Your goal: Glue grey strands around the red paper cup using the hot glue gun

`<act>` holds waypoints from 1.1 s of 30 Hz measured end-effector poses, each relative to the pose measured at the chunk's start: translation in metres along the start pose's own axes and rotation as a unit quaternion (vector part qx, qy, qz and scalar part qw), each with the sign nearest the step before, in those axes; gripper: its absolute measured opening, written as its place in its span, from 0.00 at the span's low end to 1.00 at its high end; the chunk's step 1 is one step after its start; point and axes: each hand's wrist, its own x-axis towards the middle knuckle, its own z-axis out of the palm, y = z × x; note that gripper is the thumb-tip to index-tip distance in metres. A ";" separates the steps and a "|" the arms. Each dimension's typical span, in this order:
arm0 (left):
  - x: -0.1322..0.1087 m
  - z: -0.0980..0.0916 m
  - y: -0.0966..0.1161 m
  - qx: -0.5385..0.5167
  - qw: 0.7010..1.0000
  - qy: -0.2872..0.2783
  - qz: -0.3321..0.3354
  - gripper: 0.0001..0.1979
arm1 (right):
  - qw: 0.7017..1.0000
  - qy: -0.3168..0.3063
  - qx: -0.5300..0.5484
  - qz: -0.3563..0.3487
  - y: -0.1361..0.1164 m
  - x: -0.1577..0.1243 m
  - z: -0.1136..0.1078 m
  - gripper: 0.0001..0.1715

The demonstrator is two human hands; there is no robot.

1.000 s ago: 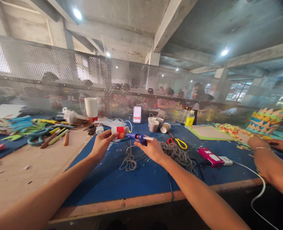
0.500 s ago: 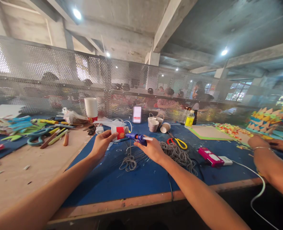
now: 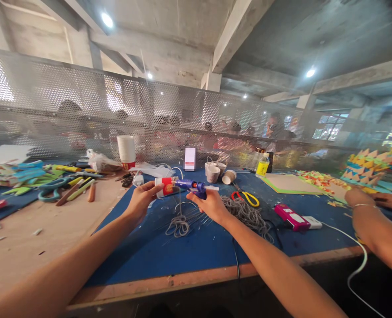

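Observation:
My left hand holds a red and white paper cup on its side, fingers at its white end. A blue glue gun with a white glue stick at its back is gripped in my right hand. The gun's tip points left and is at the cup's right end; whether it touches cannot be told. Grey cord hangs down below the cup to a loose coil on the blue mat.
Small wrapped cups, scissors, a cord pile and a pink box lie right of centre. Stacked cups and tools are on the left. Another person's hands are at the far right.
The glue gun has tilted and shows more of its body above my right hand. The cup has turned slightly in my left hand, with its red side facing more upward.

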 end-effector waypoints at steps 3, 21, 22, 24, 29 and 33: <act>-0.001 0.001 0.002 -0.033 0.999 -0.008 -0.036 0.13 | 0.997 -0.019 0.061 0.042 -0.001 0.000 -0.002 0.27; 0.001 0.001 -0.002 -0.053 0.997 -0.026 -0.040 0.15 | 0.926 0.042 -0.336 0.164 0.050 0.017 -0.008 0.26; 0.001 0.001 -0.001 -0.053 0.997 -0.030 -0.040 0.14 | 0.921 0.034 -0.350 0.170 0.051 0.017 -0.006 0.26; 0.000 0.002 -0.001 -0.051 0.997 -0.039 -0.034 0.15 | 0.912 0.022 -0.371 0.175 0.052 0.016 -0.003 0.25; -0.002 0.003 -0.001 -0.046 0.997 -0.051 -0.016 0.19 | 0.905 0.023 -0.398 0.150 0.051 0.013 0.000 0.22; -0.004 0.005 0.002 -0.065 0.996 -0.062 -0.015 0.17 | 0.961 0.077 -0.259 0.062 0.038 0.015 0.001 0.16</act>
